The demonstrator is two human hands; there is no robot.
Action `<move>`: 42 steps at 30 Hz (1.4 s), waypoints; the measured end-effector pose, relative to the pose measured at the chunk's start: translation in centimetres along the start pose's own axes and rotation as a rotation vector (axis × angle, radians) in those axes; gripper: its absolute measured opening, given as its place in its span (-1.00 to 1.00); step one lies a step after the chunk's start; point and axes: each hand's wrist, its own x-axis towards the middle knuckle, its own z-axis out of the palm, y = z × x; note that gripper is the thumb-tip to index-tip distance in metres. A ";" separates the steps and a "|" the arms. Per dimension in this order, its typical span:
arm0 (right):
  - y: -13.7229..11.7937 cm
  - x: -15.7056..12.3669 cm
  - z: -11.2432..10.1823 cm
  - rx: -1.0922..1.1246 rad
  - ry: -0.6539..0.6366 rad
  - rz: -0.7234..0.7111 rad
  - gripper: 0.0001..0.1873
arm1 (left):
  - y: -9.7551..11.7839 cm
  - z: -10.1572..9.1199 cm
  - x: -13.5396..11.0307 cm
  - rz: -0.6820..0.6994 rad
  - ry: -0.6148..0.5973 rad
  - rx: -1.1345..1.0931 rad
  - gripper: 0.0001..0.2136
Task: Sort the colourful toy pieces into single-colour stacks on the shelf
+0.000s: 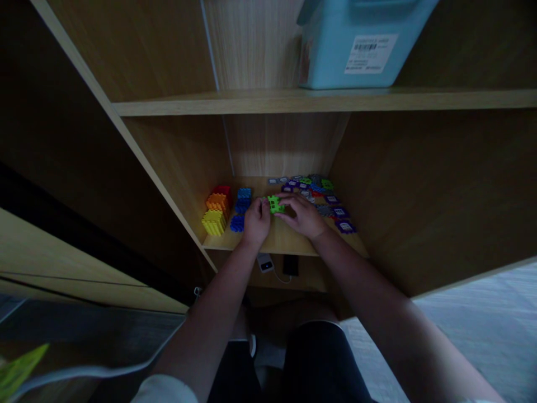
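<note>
Green notched piece [274,204] held between both hands over wooden shelf [289,243]. Left hand [257,219] pinches its left edge, grip narrow; right hand [302,215] spans its right side, thumb and fingers curved. Yellow block [214,223] at left, blue pieces [243,200] near left hand, purple pieces [344,226] at right.

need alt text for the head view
A person's left hand and right hand hold a green piece over a wooden shelf, with red, orange, yellow and blue blocks at left and flat pieces at right. A blue bin sits on the upper shelf.
</note>
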 end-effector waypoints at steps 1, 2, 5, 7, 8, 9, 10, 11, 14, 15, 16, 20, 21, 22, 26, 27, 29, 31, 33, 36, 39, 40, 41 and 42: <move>0.0 0.0 0.1 0.011 -0.001 0.008 -0.80 | 0.0 0.0 0.0 -0.006 -0.001 0.004 -0.69; 0.0 -0.1 0.1 0.023 -0.003 0.016 -0.80 | 0.0 0.0 0.0 -0.013 -0.003 0.005 -0.68; 0.1 -0.2 0.2 0.042 0.017 0.075 -0.77 | 0.2 -0.1 0.0 -0.025 -0.004 -0.007 -0.68; 0.5 -0.4 0.1 0.021 0.080 0.189 -0.71 | 0.4 -0.2 0.0 -0.016 0.018 -0.024 -0.69; 0.9 -0.4 0.1 0.006 0.127 0.261 -0.66 | 0.5 -0.2 0.0 -0.009 0.038 -0.031 -0.71; 1.3 -0.5 0.0 -0.004 0.173 0.332 -0.62 | 0.5 -0.2 0.0 -0.003 0.057 -0.035 -0.72; 1.7 -0.5 0.0 -0.001 0.214 0.391 -0.58 | 0.5 -0.2 0.0 -0.001 0.071 -0.035 -0.73; 2.2 -0.6 0.1 0.018 0.242 0.431 -0.54 | 0.4 -0.2 0.0 -0.004 0.079 -0.031 -0.74; 3.6 -0.7 0.5 0.137 0.248 0.444 -0.44 | 0.1 0.0 0.1 -0.036 0.076 -0.005 -0.75; 3.9 -0.8 0.7 0.170 0.234 0.438 -0.42 | 0.0 0.1 0.1 -0.046 0.071 0.003 -0.76; 4.1 -0.8 0.9 0.193 0.217 0.437 -0.40 | -0.1 0.1 0.1 -0.053 0.062 0.008 -0.77; 4.6 -0.8 1.5 0.206 0.168 0.467 -0.38 | -0.2 0.3 0.2 -0.051 0.012 0.000 -0.80; 4.7 -0.7 1.6 0.203 0.169 0.467 -0.38 | -0.2 0.4 0.2 -0.050 0.005 -0.007 -0.80; 4.7 -0.7 1.7 0.202 0.173 0.464 -0.39 | -0.2 0.4 0.2 -0.048 0.001 -0.015 -0.81; 4.7 -0.5 2.0 0.200 0.171 0.451 -0.40 | -0.3 0.5 0.3 -0.053 -0.009 -0.029 -0.81; 4.6 -0.5 2.0 0.200 0.167 0.449 -0.40 | -0.3 0.5 0.3 -0.056 -0.013 -0.027 -0.81; 4.5 -0.5 2.0 0.199 0.158 0.448 -0.39 | -0.4 0.6 0.3 -0.064 -0.017 -0.024 -0.81; 4.3 -0.5 2.0 0.200 0.151 0.451 -0.39 | -0.5 0.6 0.3 -0.072 -0.022 -0.028 -0.80; 4.2 -0.6 1.9 0.205 0.145 0.451 -0.39 | -0.6 0.7 0.2 -0.079 -0.019 -0.035 -0.81; 4.1 -0.6 1.8 0.209 0.137 0.446 -0.40 | -0.7 0.7 0.2 -0.087 -0.020 -0.043 -0.81; 4.2 -0.6 1.8 0.189 0.129 0.462 -0.39 | -0.7 0.7 0.2 -0.098 -0.029 -0.046 -0.81; 4.3 -0.7 1.9 0.185 0.128 0.465 -0.39 | -0.7 0.7 0.2 -0.100 -0.030 -0.046 -0.81; 4.3 -0.7 1.9 0.184 0.128 0.463 -0.39 | -0.6 0.7 0.2 -0.100 -0.032 -0.046 -0.81; 4.4 -0.7 2.0 0.188 0.129 0.457 -0.39 | -0.6 0.7 0.3 -0.096 -0.031 -0.047 -0.81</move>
